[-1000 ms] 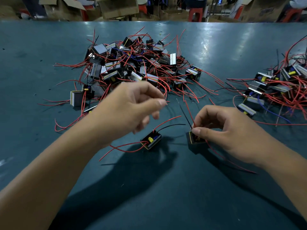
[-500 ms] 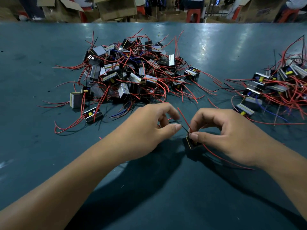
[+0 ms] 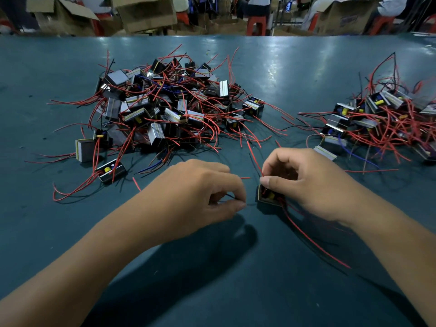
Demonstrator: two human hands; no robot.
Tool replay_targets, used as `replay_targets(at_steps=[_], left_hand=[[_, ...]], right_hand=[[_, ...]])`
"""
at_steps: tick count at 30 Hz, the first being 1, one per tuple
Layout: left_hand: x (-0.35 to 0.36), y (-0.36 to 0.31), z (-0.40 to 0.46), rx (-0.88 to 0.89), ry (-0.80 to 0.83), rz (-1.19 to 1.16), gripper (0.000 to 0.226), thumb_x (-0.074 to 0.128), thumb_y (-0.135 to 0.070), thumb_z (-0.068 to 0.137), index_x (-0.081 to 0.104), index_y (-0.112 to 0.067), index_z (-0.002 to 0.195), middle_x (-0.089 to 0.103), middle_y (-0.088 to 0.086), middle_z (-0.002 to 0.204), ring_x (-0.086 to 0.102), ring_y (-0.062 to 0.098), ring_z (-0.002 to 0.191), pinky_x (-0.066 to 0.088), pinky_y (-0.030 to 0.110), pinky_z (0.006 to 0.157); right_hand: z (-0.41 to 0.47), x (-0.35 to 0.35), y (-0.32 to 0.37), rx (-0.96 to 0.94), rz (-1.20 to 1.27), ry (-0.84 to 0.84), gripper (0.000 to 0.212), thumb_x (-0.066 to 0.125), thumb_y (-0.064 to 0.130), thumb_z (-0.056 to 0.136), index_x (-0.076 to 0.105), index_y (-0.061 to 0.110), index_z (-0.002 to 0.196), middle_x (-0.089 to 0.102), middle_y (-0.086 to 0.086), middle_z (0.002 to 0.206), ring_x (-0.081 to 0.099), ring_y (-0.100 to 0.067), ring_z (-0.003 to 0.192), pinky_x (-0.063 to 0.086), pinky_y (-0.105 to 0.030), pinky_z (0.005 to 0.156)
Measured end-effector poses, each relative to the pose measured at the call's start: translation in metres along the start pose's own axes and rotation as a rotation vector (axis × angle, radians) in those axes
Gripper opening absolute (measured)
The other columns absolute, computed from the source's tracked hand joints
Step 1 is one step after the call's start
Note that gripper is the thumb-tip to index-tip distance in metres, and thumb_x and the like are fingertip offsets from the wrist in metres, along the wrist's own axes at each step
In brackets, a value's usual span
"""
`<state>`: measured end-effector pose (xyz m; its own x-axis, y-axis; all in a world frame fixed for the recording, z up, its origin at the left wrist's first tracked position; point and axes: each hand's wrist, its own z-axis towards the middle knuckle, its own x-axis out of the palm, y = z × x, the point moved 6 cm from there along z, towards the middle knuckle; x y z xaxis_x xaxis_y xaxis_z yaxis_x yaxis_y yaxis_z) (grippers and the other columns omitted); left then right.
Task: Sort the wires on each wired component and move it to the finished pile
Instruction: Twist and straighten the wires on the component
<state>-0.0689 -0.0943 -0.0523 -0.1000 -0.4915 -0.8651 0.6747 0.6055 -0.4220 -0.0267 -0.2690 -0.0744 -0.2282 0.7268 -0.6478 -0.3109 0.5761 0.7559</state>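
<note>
A small black wired component point(image 3: 267, 198) with a yellow part inside sits on the green table point(image 3: 212, 267), just in front of me. My right hand point(image 3: 304, 182) grips it from above, thumb on its top left edge. Red wires run up past the thumb and trail back right point(image 3: 313, 241) across the table. My left hand point(image 3: 203, 197) pinches a thin black wire point(image 3: 230, 197) between thumb and forefinger, just left of the component. A large tangled pile of components point(image 3: 165, 107) lies at the back left. A smaller pile point(image 3: 382, 119) lies at the right.
One loose component point(image 3: 111, 171) with red wires lies left of my left hand, and another point(image 3: 85, 149) stands behind it. Cardboard boxes point(image 3: 146, 13) and red stools point(image 3: 257, 24) stand beyond the table's far edge, where people sit.
My left hand dropped from above the table to beside the component and took a black wire in a pinch. The second component near it is now hidden under that hand. My right hand kept its grip.
</note>
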Motion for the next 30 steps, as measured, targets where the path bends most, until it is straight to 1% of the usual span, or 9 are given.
replay_targets(at_steps=[5, 9, 11, 14, 16, 20, 23, 27, 30], left_hand=[[0.003, 0.003, 0.0, -0.022, 0.031, 0.026, 0.017, 0.065, -0.051, 0.09, 0.062, -0.034, 0.086, 0.041, -0.017, 0.079, 0.045, 0.006, 0.069, 0.047, 0.04, 0.062], [-0.002, 0.011, 0.001, -0.044, -0.016, 0.01, 0.031, 0.058, -0.063, 0.086, 0.064, -0.032, 0.087, 0.048, -0.014, 0.083, 0.052, 0.01, 0.072, 0.048, 0.041, 0.064], [-0.005, 0.014, 0.0, -0.057, -0.065, 0.012, 0.038, 0.062, -0.065, 0.082, 0.065, -0.029, 0.091, 0.048, -0.013, 0.081, 0.051, 0.009, 0.071, 0.048, 0.038, 0.062], [-0.013, 0.014, 0.0, -0.063, -0.168, -0.036, 0.033, 0.074, -0.053, 0.081, 0.06, -0.028, 0.099, 0.046, -0.011, 0.078, 0.045, 0.005, 0.066, 0.039, 0.028, 0.059], [-0.015, 0.008, 0.0, -0.02, -0.203, -0.043, 0.031, 0.075, -0.049, 0.083, 0.064, -0.028, 0.105, 0.045, -0.013, 0.079, 0.044, 0.003, 0.066, 0.035, 0.022, 0.061], [-0.013, -0.006, 0.001, 0.039, -0.221, -0.026, 0.039, 0.059, -0.054, 0.091, 0.071, -0.025, 0.114, 0.042, -0.016, 0.081, 0.046, 0.003, 0.07, 0.045, 0.033, 0.061], [-0.009, -0.012, 0.002, 0.043, -0.222, -0.012, 0.036, 0.054, -0.052, 0.095, 0.072, -0.028, 0.113, 0.041, -0.019, 0.08, 0.043, -0.004, 0.07, 0.046, 0.031, 0.06], [-0.005, -0.02, 0.002, 0.066, -0.206, 0.034, 0.022, 0.057, -0.041, 0.096, 0.073, -0.026, 0.1, 0.051, -0.009, 0.087, 0.05, 0.014, 0.068, 0.049, 0.039, 0.058], [-0.009, -0.028, 0.002, 0.086, -0.247, 0.142, 0.02, 0.057, -0.034, 0.096, 0.072, -0.021, 0.092, 0.052, -0.006, 0.086, 0.048, 0.017, 0.066, 0.047, 0.039, 0.052]], right_hand=[[-0.001, 0.007, 0.003, -0.016, 0.021, 0.103, 0.012, 0.073, 0.02, 0.089, 0.063, 0.023, 0.083, 0.07, 0.001, 0.076, 0.065, -0.02, 0.071, 0.053, -0.041, 0.07], [-0.004, 0.006, 0.011, -0.066, 0.028, 0.17, 0.011, 0.072, 0.019, 0.089, 0.063, 0.023, 0.084, 0.07, 0.005, 0.08, 0.067, -0.014, 0.076, 0.054, -0.034, 0.076], [-0.005, 0.003, 0.014, -0.093, 0.02, 0.199, 0.01, 0.072, 0.019, 0.089, 0.063, 0.024, 0.085, 0.07, 0.007, 0.082, 0.067, -0.01, 0.079, 0.053, -0.03, 0.079], [-0.008, -0.005, 0.02, -0.134, 0.001, 0.267, 0.01, 0.07, 0.02, 0.09, 0.063, 0.025, 0.086, 0.07, 0.008, 0.084, 0.066, -0.009, 0.082, 0.048, -0.017, 0.079], [-0.01, -0.01, 0.023, -0.16, -0.02, 0.312, 0.008, 0.07, 0.02, 0.091, 0.063, 0.024, 0.086, 0.069, 0.009, 0.085, 0.066, -0.009, 0.084, 0.045, -0.013, 0.078], [-0.016, -0.018, 0.03, -0.231, -0.053, 0.356, 0.007, 0.069, 0.03, 0.09, 0.064, 0.025, 0.089, 0.068, 0.015, 0.088, 0.065, -0.006, 0.088, 0.042, -0.009, 0.078], [-0.018, -0.021, 0.034, -0.262, -0.053, 0.351, 0.008, 0.068, 0.034, 0.088, 0.064, 0.027, 0.09, 0.069, 0.016, 0.09, 0.065, -0.005, 0.092, 0.04, -0.008, 0.08], [-0.019, -0.021, 0.038, -0.276, -0.07, 0.329, 0.008, 0.067, 0.035, 0.088, 0.064, 0.028, 0.09, 0.068, 0.017, 0.09, 0.065, -0.004, 0.091, 0.04, -0.008, 0.079], [-0.018, -0.02, 0.037, -0.236, -0.057, 0.303, 0.009, 0.068, 0.034, 0.091, 0.063, 0.028, 0.087, 0.068, 0.015, 0.085, 0.065, -0.003, 0.083, 0.043, -0.009, 0.075]])
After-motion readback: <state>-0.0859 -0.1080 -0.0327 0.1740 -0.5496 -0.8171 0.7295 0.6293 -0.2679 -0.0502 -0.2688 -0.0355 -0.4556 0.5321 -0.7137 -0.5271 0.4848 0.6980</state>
